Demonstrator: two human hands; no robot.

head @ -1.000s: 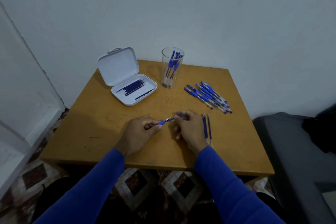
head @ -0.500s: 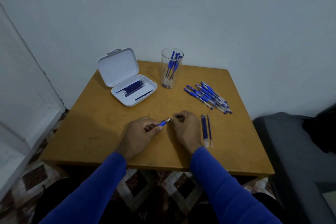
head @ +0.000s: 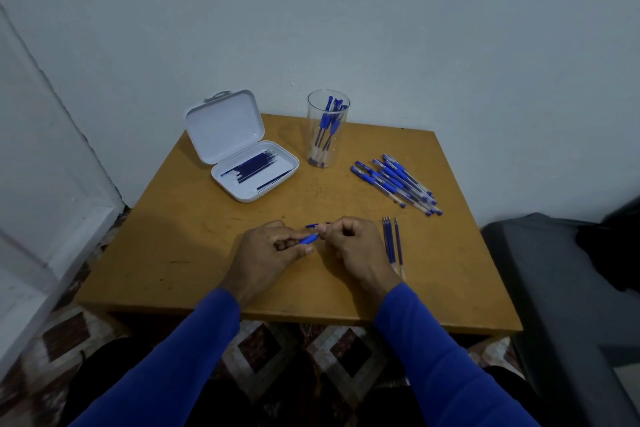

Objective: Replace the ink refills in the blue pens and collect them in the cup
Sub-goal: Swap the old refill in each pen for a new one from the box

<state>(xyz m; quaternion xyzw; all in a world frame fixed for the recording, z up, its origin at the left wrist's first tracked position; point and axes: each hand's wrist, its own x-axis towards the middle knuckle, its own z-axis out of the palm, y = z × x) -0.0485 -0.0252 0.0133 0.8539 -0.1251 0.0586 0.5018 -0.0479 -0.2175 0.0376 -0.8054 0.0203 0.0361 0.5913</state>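
Here, largest first.
Table: a square wooden table [head: 194, 246] lies under both hands, reaching well beyond the fingers on every side.
Refill case: an open white plastic case [head: 227, 130] sits far ahead of the left fingers, lid propped up, dark refills [head: 254, 165] lying loose in its tray.
Cup: a clear plastic cup [head: 328, 104] stands upright well ahead of the fingers, several blue pens [head: 327, 126] standing in it.
Pen pile: a loose heap of blue pens [head: 394, 182] lies ahead of and to the right of the right fingers, well apart from them.
Left hand: the left hand [head: 266, 256] has its fingers curled, thumb and forefinger pinching the blue grip end of a pen [head: 309, 238].
Right hand: the right hand [head: 353, 246] is clenched, its fingertips [head: 322, 229] closing on the pen's tip; a thin blue piece [head: 311, 225] shows just past them, what it is I cannot tell.
Spent refills: three thin refills [head: 391, 243] lie side by side just right of the right hand.
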